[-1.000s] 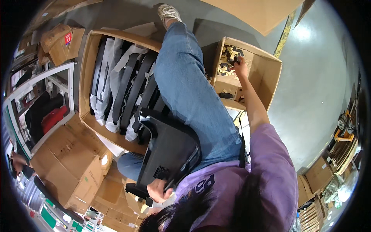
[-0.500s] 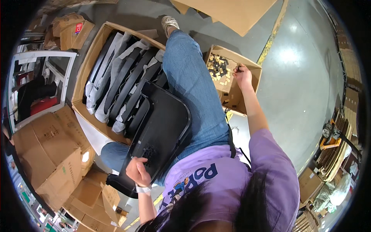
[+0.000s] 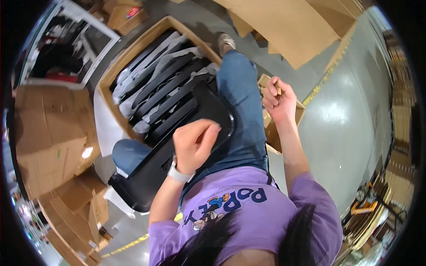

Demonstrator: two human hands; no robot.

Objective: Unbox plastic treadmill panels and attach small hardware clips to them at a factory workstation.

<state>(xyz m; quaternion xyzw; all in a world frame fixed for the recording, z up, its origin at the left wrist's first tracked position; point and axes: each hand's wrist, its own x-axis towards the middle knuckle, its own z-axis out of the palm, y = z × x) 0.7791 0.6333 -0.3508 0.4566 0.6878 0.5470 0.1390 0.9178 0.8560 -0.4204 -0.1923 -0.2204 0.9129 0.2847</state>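
Across my lap lies a glossy black plastic panel with rounded corners, tilted toward the left. My left hand is raised over it, fingers curled into a fist; whatever they may hold is hidden. A light wristband circles that wrist. To the right, my right hand is held up with bent fingers, pinching a small tan piece. Behind and below it stands a small cardboard box, mostly covered by the hand and forearm.
Ahead on the left, a large open carton holds several black panels standing in pale wrapping. Cardboard boxes stack up at the left, near a white frame. Big cardboard sheets lie at the far side. Yellow tape marks the floor.
My left hand has lifted off the panel and moved right and up, its fingers curling. My right hand has risen from the small box with a tan piece. The view has turned.
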